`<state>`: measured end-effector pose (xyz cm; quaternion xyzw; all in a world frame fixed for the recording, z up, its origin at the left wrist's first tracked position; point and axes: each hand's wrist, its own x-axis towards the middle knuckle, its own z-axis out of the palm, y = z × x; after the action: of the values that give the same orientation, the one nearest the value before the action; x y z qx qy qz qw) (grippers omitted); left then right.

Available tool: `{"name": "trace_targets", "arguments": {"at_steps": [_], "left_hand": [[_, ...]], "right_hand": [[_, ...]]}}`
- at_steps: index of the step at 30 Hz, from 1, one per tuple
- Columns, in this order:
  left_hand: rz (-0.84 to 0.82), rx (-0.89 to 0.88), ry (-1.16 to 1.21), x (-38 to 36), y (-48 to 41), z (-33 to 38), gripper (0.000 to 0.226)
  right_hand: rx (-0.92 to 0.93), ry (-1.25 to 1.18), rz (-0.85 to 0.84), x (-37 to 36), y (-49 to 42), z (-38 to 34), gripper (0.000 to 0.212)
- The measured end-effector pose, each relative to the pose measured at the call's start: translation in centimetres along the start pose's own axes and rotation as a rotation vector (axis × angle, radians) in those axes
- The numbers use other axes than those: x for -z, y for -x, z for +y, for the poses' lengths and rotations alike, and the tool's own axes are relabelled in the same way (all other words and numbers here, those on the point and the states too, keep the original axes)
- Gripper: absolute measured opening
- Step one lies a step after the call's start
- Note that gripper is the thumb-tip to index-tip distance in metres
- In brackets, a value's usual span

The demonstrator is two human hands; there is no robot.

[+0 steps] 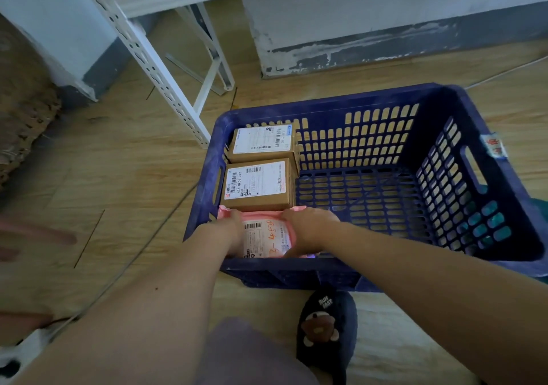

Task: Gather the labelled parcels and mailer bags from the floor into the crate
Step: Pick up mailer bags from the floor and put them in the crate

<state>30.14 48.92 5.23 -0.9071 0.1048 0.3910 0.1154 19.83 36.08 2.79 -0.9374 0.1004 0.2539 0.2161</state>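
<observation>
Left hand (229,232): gripped left edge of pink mailer bag (267,238).
Right hand (310,227): gripped its right edge.
Parcels (258,184): just beyond both hands, inside crate (296,270).

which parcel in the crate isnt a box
The pink mailer bag, gripped by left hand and right hand; the far box and middle box are brown cardboard.

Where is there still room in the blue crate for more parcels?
The left side of the crate is crowded: far box, near box, then the pink bag, gripped by the left hand and right hand. To the right of them the floor is bare, across to the right wall and from far wall to near wall.
</observation>
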Motion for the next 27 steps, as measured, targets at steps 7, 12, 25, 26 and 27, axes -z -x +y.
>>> {"name": "trace_targets", "arguments": {"at_steps": [7, 12, 25, 26, 27], "left_hand": [[0.006, -0.104, -0.269, 0.8, 1.3, 0.8, 0.049], [0.179, -0.188, -0.398, 4.6, 4.2, 2.4, 0.042], [0.463, -0.719, -0.2, 7.1, 12.1, 14.2, 0.026], [0.486, -0.762, -0.207, 7.0, 13.2, 15.5, 0.027], [0.501, -0.811, -0.214, 6.7, 14.3, 17.0, 0.028]], "right_hand": [[-0.001, 0.101, 0.029, 0.6, 0.7, -0.5, 0.082], [-0.023, -0.085, 0.099, 2.4, 2.6, 0.2, 0.054], [-0.282, -0.318, 0.489, 10.7, 16.9, 8.9, 0.011], [-0.298, -0.314, 0.511, 10.8, 18.0, 9.3, 0.012], [-0.322, -0.289, 0.539, 10.9, 19.4, 9.9, 0.014]]}}
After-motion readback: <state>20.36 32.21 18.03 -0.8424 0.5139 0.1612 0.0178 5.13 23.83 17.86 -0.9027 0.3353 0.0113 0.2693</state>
